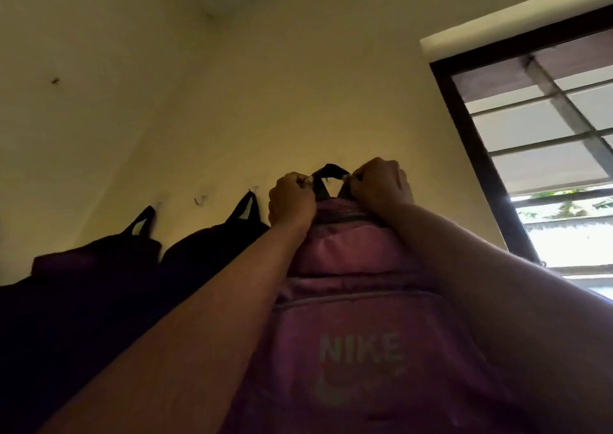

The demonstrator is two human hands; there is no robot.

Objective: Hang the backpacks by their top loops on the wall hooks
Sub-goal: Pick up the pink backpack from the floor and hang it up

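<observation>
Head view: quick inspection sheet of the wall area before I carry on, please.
Surface: yellowish wall; one bare hook between the left dark backpack and the middle dark backpack.
Job's things: pink backpack held against the wall, black top loop raised; whether it has caught a hook cannot be told. Both dark backpacks hang by their loops.
Clutter: nothing seen.
Grippers: left hand and right hand grip the pink backpack's top at the loop's two ends.
Cables: nothing seen.
Surroundings: dark-framed window at right.

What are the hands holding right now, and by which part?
The pink backpack, at its top: the left hand and the right hand each grip one end of its black top loop.
</observation>
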